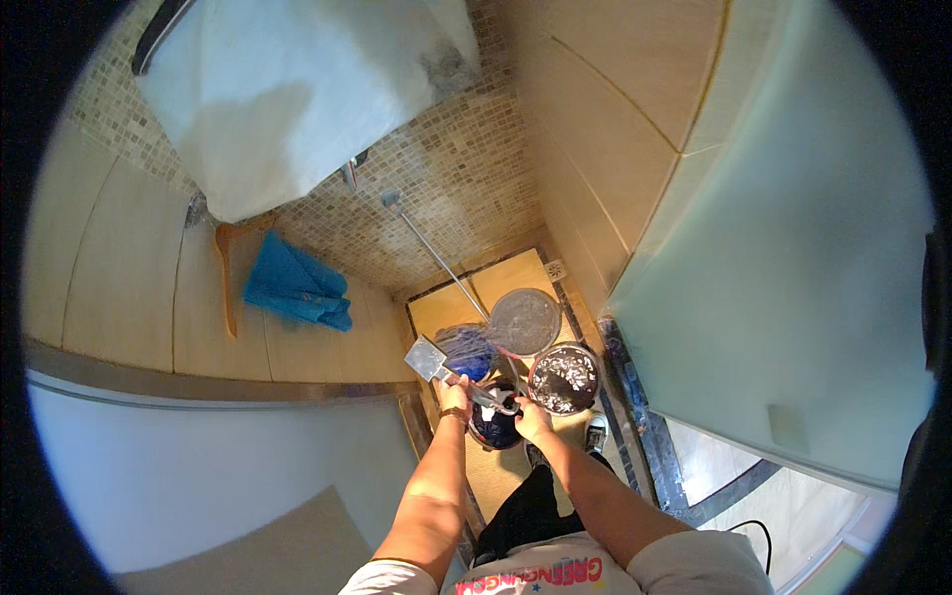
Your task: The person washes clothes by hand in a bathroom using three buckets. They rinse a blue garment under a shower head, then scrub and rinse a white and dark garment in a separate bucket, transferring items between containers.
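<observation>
Walls first: glass partition (pixel 793 258) closes the whole right side, tiled wall (pixel 119 288) the left, mosaic wall (pixel 446 178) at the far end. Only a narrow strip of wood floor (pixel 516 283) runs between them, so there's barely any lateral room; free travel is along the strip or straight up

White towel (pixel 297 89) hangs overhead on the far wall, blue cloth (pixel 293 283) on a hook below it. Both sit well apart from the hands but inside the arc of anything long

Round grey lid (pixel 524 320) lies flat on the floor, with a round basin (pixel 563 378) full of something wet and glinting just beside it, nearer the feet. Dark blue bucket (pixel 496 428) sits directly under the hands. Floor space is mostly taken by these three

Long metal pole (pixel 436 258) slants from the hands toward the mosaic wall, with its tip near it

Left hand (pixel 455 395) is clenched around the handle of a flat metal scraper (pixel 428 359), blade up and left. Right hand (pixel 532 420) grips the same tool cluster lower down; can't tell exactly what, fingers overlap the pole base

Risks, as I judge them:
- pole tip swings into the mosaic or snags the cloth if the hands pivot
- a step back kicks the basin and spills it; wet wood means slip
- right elbow hits the glass
</observation>
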